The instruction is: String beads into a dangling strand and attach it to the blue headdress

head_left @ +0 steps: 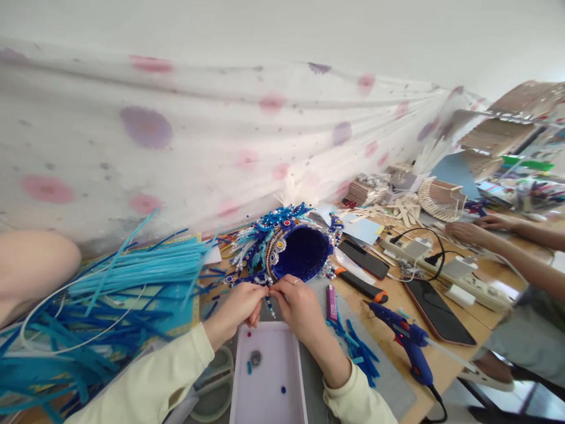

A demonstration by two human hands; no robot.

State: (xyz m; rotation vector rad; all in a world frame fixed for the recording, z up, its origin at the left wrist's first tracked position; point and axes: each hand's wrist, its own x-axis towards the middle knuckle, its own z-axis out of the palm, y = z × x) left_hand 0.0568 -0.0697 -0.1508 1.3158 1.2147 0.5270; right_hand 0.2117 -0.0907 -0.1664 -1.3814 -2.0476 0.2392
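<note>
A blue headdress (304,253), trimmed with beads, gems and turquoise fringe, lies on its side with its dark blue hollow facing me. At its near rim my left hand (238,307) and my right hand (301,306) meet, fingertips pinched together. A short beaded strand (271,307) hangs down from between them; the fingers cover its top. Just below the hands is a white tray (269,406) holding a grey round ornament (256,358), a dark blue bead (283,390), a red bead (249,334) and a small teal piece (249,368).
Turquoise pipe cleaners (141,272) pile up at left, near scissors (216,383). To the right lie a blue glue gun (408,341), an orange-black cutter (362,286), two phones (439,312) and a power strip (468,282). Another person's hands (468,232) work at far right.
</note>
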